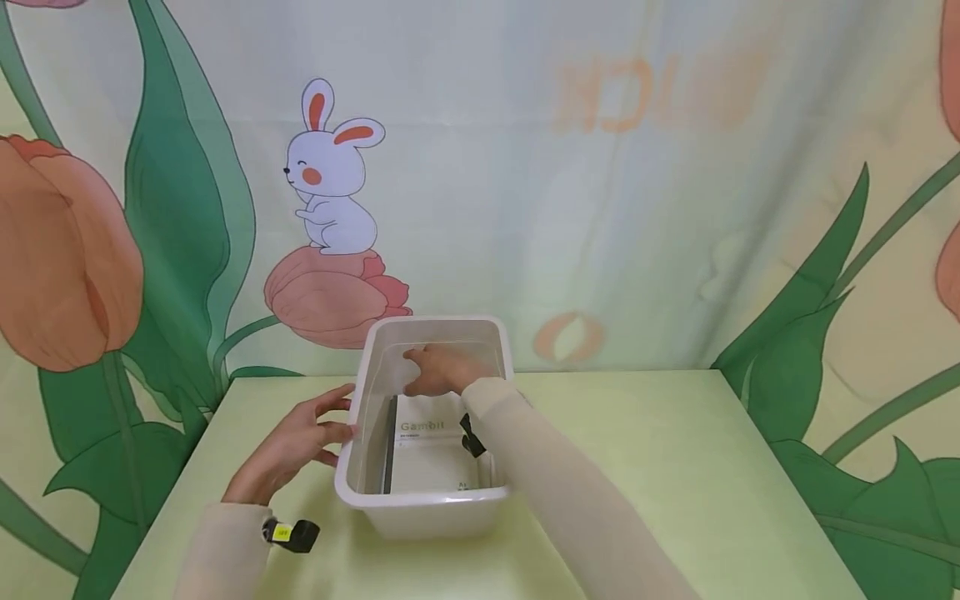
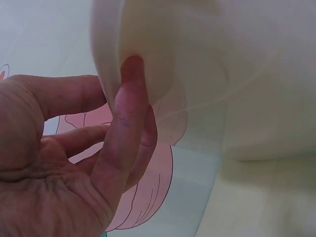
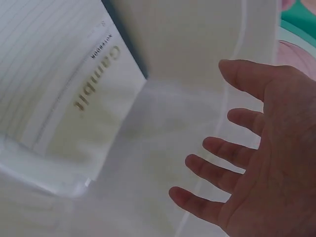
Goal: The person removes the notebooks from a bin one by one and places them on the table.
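A white plastic bin (image 1: 431, 523) stands on the table, with a notebook (image 1: 427, 454) marked "Gambit" lying inside. The notebook's pale cover (image 3: 59, 89) and dark edge show in the right wrist view. My left hand (image 1: 303, 437) holds the bin's left rim from outside. In the left wrist view its bent fingers (image 2: 121, 123) press under the lip. My right hand (image 1: 442, 371) reaches inside the bin's far end, beyond the notebook, holding nothing. Its fingers (image 3: 222, 153) are spread apart near the bin wall. A translucent rounded object (image 3: 44, 170) overlaps the notebook's edge, blurred in this view.
The pale green table (image 1: 645, 467) extends to the right of the bin. Behind it hangs a curtain (image 1: 480, 192) printed with tulips and a rabbit, close to the bin's far end. A small black device (image 1: 292, 535) is strapped at the left wrist.
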{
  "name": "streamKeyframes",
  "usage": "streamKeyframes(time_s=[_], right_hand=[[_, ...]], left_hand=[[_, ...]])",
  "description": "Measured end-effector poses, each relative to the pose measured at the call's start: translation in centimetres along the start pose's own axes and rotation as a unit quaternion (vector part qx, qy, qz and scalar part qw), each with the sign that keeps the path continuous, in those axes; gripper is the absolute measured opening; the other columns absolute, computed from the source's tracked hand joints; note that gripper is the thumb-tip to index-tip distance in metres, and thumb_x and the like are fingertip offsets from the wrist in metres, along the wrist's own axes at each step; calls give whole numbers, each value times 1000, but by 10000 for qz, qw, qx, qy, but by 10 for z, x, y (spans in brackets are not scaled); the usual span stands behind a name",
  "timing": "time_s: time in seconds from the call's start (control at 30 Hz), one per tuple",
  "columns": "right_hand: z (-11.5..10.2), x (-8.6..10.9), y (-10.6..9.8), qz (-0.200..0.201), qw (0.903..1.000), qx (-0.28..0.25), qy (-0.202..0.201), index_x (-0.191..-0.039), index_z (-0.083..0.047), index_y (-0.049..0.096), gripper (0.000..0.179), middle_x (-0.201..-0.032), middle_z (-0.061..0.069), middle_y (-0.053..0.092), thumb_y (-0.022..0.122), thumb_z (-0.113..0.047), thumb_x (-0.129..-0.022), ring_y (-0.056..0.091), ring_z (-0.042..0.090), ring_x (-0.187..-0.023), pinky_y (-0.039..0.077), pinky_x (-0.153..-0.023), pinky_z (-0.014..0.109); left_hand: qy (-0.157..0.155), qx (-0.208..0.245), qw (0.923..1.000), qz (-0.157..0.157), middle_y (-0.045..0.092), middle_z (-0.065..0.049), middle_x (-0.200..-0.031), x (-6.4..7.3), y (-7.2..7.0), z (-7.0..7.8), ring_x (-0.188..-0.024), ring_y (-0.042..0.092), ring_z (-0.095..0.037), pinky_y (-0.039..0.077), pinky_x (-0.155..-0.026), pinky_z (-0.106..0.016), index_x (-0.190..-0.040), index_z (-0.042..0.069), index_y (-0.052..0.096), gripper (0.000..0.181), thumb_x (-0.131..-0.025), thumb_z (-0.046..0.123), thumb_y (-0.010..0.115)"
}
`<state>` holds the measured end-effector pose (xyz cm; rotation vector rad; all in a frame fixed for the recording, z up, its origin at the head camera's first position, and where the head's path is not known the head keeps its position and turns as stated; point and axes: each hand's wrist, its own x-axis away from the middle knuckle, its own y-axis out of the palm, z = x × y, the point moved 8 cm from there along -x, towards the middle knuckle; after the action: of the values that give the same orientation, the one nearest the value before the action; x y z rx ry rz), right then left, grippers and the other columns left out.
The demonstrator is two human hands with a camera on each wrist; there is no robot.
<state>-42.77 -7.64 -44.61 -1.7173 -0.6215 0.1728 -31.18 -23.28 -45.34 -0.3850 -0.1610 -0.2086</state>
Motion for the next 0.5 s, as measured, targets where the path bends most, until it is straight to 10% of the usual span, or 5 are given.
streamKeyframes(time_s=[0.5], right_hand=[[7,-35,65,-890,9953,-136,367,-150,-29,41,75,-153,-5,46,72,-46,-84,40,18,-142,36,-116,42]], left_hand=[[-192,29,9996,203,41,-19,-147,-2,-3,-5,-113,63,-35,62,-73,-40,-157,20,27,76,-92,16,67]])
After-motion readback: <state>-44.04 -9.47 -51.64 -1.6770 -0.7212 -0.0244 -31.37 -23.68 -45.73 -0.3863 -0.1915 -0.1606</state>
